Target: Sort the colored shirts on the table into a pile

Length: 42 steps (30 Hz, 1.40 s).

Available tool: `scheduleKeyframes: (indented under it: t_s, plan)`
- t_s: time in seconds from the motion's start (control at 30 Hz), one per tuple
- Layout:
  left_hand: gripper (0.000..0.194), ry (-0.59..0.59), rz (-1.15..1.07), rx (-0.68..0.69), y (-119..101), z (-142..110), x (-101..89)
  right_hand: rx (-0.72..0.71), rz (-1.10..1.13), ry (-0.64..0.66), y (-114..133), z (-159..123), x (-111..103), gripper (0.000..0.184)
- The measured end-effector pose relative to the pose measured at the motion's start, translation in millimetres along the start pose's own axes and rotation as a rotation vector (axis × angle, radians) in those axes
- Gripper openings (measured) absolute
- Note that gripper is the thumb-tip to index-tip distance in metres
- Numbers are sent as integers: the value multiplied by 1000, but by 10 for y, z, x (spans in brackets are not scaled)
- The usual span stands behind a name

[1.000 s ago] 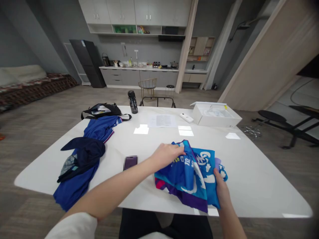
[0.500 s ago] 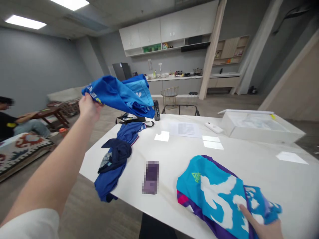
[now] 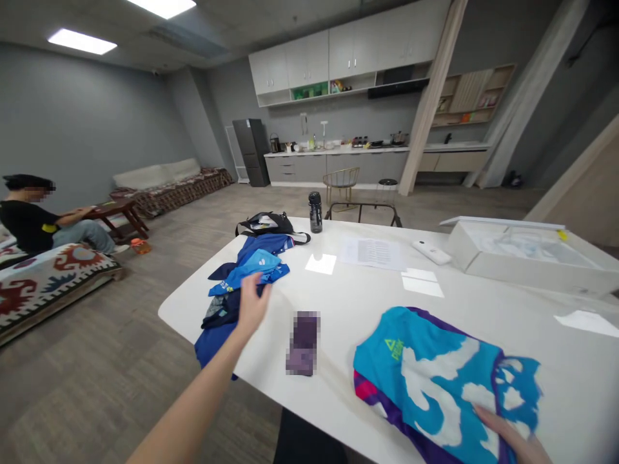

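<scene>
My left hand (image 3: pixel 252 303) is over the pile at the table's left side, fingers apart and holding nothing. Just beyond it a bright blue garment (image 3: pixel 256 263) lies crumpled on top. Beneath are a dark navy garment (image 3: pixel 232 308) and a royal blue garment (image 3: pixel 210 345) that hangs over the table edge. At the lower right, my right hand (image 3: pixel 512 438) rests with a finger stretched out on a turquoise and purple jersey (image 3: pixel 435 380) with white patches and a green logo. The rest of that hand is cut off by the frame.
On the white table (image 3: pixel 338 406) are a blurred purple phone-like item (image 3: pixel 304 343), printed paper (image 3: pixel 372 251), a white remote-like device (image 3: pixel 431 252), a black bottle (image 3: pixel 315 212), a black bag (image 3: pixel 265 223) and a white box (image 3: pixel 527 254). Farther left sits a person (image 3: pixel 29 219).
The bright blue garment, held up in my left hand before, now lies on the left pile, let go. My left hand has come down. My right hand stays on the jersey.
</scene>
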<state>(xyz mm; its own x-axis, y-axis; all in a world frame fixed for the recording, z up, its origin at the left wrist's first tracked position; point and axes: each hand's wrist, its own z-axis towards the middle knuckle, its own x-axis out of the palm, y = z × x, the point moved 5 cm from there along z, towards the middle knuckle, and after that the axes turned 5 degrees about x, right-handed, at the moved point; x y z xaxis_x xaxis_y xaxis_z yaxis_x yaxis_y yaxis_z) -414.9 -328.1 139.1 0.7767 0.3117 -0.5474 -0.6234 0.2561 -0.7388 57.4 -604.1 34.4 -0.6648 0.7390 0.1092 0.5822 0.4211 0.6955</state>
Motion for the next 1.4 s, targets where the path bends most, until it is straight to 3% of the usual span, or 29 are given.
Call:
scheduleKeyframes:
  t_s: [0.07, 0.13, 0.17, 0.23, 0.3, 0.4, 0.47, 0.53, 0.6, 0.73, 0.83, 0.9, 1.0, 1.07, 1.13, 1.17, 1.23, 1.3, 1.4]
  plan:
    - [48, 458, -215, 282, -709, -489, 644, -80, 19, 87, 93, -161, 322, 115]
    - [81, 832, -353, 478, -1363, -1083, 1168, -177, 37, 153, 137, -284, 591, 106]
    - [82, 890, -396, 517, -1608, -1310, 1348, -225, 50, 163, 141, -326, 681, 99]
    - [49, 823, -462, 488, -1902, -1561, 1601, -322, 82, 168, 136, -376, 774, 89]
    - [19, 728, -520, 375, -1962, -1623, 1795, -382, 109, 162, 114, -395, 765, 84]
    - [22, 779, -645, 204, -1871, -1578, 2056, -360, 160, 150, 52, -388, 627, 84]
    - [23, 831, -717, 138, -1825, -1489, 2141, -313, 197, 129, 2, -368, 484, 85]
    - [23, 833, -714, 167, -1847, -1338, 2123, -265, 228, 92, -50, -333, 329, 84]
    - [23, 822, -607, 339, -1968, -1138, 2031, -226, 250, 51, -93, -291, 201, 80]
    - [21, 794, -167, 850, -2418, -721, 1813, -228, 230, 20, -95, -223, 123, 73]
    - [19, 745, 6, 1005, -2825, -407, 1643, -321, 92, 4, -13, -153, 113, 70]
    - [13, 734, -49, 1000, -3116, -239, 1519, -432, -140, -87, 67, -77, 20, 73]
    - [19, 805, -291, 823, -3450, -121, 1434, -539, -551, -322, 160, 55, -254, 92]
    - [28, 892, -471, 664, -3562, -184, 1504, -600, -710, -484, 224, 75, -441, 108]
    - [26, 978, -621, 536, -3597, -369, 1676, -736, -758, -536, 308, 1, -494, 118]
    - [24, 1019, -681, 481, -3590, -498, 1792, -805, -748, -481, 345, -49, -452, 119]
    - [23, 1079, -776, 371, -3534, -790, 2046, -858, -664, -205, 382, -127, -253, 111]
    - [25, 1120, -842, 297, -3436, -1088, 2262, -772, -539, 88, 379, -153, -9, 90]
    - [44, 1190, -801, 369, -3192, -1455, 2392, -606, -271, 220, 377, -99, 180, 60]
